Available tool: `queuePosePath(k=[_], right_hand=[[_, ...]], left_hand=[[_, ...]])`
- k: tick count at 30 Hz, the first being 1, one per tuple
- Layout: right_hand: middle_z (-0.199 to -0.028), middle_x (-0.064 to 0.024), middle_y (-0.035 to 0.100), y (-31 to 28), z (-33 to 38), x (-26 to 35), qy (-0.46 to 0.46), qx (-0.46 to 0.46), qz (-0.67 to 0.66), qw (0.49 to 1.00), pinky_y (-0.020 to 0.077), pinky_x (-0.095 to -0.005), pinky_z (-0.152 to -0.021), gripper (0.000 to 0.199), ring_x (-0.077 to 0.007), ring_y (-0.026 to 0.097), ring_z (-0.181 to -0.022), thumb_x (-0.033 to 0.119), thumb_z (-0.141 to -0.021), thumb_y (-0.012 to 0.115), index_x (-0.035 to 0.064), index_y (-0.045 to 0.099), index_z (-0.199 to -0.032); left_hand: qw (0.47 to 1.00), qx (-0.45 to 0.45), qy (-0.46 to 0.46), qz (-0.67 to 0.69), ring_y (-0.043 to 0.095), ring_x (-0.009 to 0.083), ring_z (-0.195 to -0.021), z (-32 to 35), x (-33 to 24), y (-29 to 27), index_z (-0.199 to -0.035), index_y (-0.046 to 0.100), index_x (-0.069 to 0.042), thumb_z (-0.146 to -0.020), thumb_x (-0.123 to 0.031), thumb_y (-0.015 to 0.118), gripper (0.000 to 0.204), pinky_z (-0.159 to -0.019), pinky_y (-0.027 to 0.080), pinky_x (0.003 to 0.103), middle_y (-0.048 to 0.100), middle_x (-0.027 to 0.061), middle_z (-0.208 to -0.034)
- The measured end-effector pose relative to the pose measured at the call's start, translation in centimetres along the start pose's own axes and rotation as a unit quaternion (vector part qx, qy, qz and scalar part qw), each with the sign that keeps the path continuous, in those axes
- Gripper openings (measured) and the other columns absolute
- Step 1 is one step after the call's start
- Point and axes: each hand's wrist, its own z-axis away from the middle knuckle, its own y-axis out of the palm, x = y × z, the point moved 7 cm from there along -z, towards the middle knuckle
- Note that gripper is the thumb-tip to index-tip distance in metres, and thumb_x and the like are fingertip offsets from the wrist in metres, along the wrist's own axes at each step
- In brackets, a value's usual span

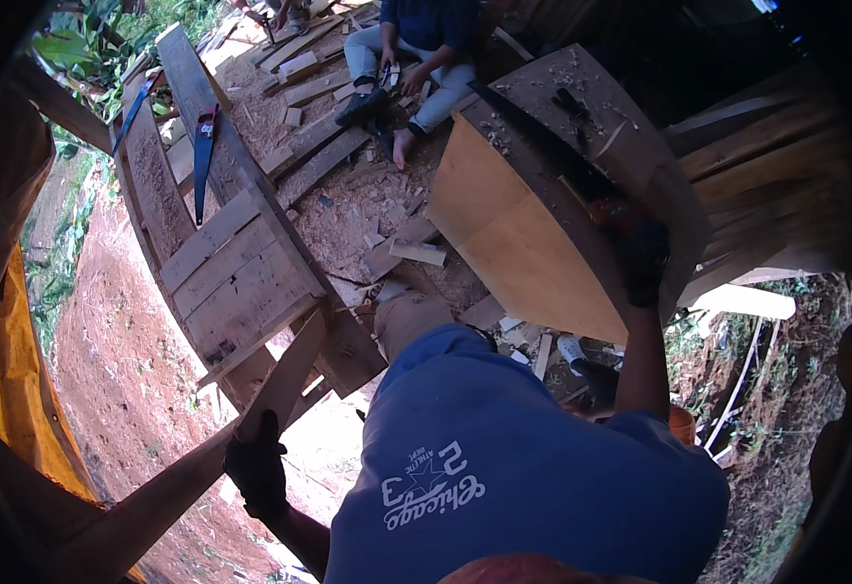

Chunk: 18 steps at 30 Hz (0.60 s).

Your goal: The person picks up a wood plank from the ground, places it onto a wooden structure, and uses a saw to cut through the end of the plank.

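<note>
My right hand, in a dark glove, is closed on the red handle of a handsaw. Its long dark blade lies along the brown top of a wooden box-like bench with a pale plywood side. On the left, my left hand, also gloved, grips the edge of a slanting wooden post. The post runs down from near the end of a plank bench.
Two more handsaws, one and another, rest on the plank bench. A seated person works with their hands beyond. Offcuts and shavings litter the ground. A small dark tool sits on the box-like bench.
</note>
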Motion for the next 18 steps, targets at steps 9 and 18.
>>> queuePosePath(k=[9,18], right_hand=[[-0.116,-0.0161,0.073,-1.7,3.2,-2.7,0.094,0.054,0.047,0.993,0.0532,-0.0497,-0.096,0.041,-0.0364,0.067,-0.11,0.034,-0.087,0.081,0.008,0.073,-0.118],[-0.117,-0.0262,0.071,6.0,-3.9,-2.9,0.232,0.046,-0.205,0.95,0.0534,-0.0475,-0.098,0.057,-0.0437,0.068,-0.115,0.048,-0.09,0.077,0.0018,0.07,-0.123]], left_hand=[[0.999,0.007,0.026,-0.032,0.072,0.0281,-0.077,-1.5,0.3,0.9,-0.106,0.074,0.006,-0.095,-0.06,0.069,0.067,-0.09,0.052,0.043,0.072,0.0114,-0.064],[0.997,-0.045,0.058,0.001,0.07,0.0299,-0.073,-0.2,1.9,1.3,-0.097,0.071,0.001,-0.1,-0.057,0.063,0.059,-0.084,0.052,0.044,0.067,0.0073,-0.056]])
